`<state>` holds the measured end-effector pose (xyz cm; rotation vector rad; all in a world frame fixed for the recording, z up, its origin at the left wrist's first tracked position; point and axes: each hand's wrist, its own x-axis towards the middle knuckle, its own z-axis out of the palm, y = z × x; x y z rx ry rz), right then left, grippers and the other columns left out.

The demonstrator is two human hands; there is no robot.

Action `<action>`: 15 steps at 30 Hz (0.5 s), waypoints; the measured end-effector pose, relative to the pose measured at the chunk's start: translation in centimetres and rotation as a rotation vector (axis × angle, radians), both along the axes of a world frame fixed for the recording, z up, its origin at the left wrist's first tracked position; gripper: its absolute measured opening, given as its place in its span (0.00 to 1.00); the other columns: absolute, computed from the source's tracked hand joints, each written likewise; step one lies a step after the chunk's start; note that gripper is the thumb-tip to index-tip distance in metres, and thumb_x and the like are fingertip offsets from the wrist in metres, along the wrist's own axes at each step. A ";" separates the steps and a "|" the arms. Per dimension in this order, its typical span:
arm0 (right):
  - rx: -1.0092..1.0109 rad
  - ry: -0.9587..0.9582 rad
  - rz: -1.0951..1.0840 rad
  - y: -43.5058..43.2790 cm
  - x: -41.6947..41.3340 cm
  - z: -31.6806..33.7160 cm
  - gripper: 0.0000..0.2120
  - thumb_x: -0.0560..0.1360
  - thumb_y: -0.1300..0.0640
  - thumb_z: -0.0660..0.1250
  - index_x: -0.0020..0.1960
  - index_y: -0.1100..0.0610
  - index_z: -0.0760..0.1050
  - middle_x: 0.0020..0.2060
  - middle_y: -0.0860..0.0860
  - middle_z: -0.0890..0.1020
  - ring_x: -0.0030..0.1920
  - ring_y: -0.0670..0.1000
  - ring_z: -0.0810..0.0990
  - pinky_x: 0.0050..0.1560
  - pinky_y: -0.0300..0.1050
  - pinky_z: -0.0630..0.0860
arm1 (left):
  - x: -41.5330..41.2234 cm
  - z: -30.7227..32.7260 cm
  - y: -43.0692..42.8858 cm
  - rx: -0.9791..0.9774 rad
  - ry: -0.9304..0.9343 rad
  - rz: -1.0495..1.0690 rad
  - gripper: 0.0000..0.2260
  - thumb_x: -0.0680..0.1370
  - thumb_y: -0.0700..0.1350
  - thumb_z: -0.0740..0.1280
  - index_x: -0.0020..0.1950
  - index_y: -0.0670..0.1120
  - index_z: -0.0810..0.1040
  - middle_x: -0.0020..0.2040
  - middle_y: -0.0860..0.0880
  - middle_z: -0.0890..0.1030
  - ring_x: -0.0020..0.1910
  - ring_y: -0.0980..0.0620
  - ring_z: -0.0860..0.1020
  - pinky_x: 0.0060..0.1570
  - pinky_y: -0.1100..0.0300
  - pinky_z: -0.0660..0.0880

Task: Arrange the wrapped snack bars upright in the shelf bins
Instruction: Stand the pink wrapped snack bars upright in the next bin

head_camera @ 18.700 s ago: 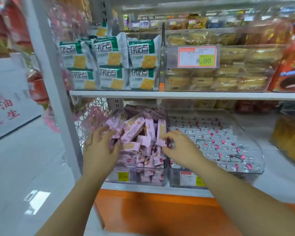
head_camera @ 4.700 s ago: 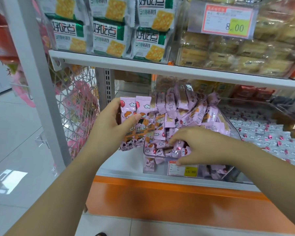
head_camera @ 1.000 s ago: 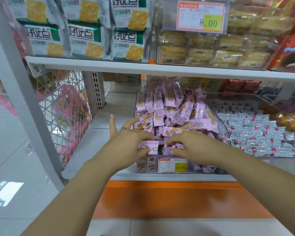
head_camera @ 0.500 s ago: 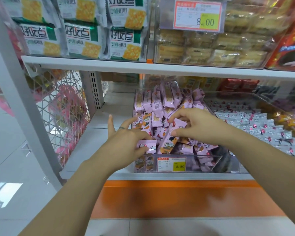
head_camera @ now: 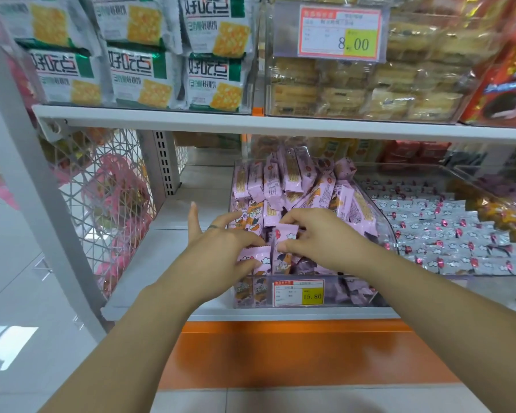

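White shop shelving fills the frame, with a grey post (head_camera: 36, 186) and a wire mesh panel (head_camera: 108, 204) at the left edge and green-and-white cracker packs (head_camera: 137, 76) stacked on the upper shelf (head_camera: 161, 119) at upper left. Lower down, the left hand (head_camera: 221, 257) reaches over the lower shelf (head_camera: 161, 257) to the front left corner of a clear bin (head_camera: 334, 293), thumb and fingers closed on the top of a pink bar (head_camera: 258, 259), little finger stuck out. Just right of it the right hand (head_camera: 325, 236) pinches a second pink bar (head_camera: 285, 234) that stands upright. Behind both, pink snack bars (head_camera: 283, 180) are heaped in the bin, some upright, some tilted. A price tag (head_camera: 298, 292) reading 15.80 sits on the bin's front. Further right, a second bin (head_camera: 414, 174) holds silver-wrapped bars (head_camera: 444, 231) lying in rows; above it, on the upper shelf, are a larger tag (head_camera: 340, 31) reading 8.00 and wrapped yellowish cakes (head_camera: 370, 84).
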<state>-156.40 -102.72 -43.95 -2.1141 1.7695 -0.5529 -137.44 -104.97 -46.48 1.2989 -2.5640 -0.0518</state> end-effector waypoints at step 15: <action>-0.035 -0.047 -0.019 0.2 -0.2 -1.6 0.16 0.75 0.52 0.69 0.60 0.55 0.72 0.40 0.45 0.76 0.26 0.40 0.67 0.30 0.33 0.64 | 0.1 -0.6 0.0 -0.011 0.077 -0.001 0.06 0.78 0.52 0.64 0.54 0.56 0.76 0.52 0.63 0.77 0.75 0.59 0.52 0.67 0.44 0.28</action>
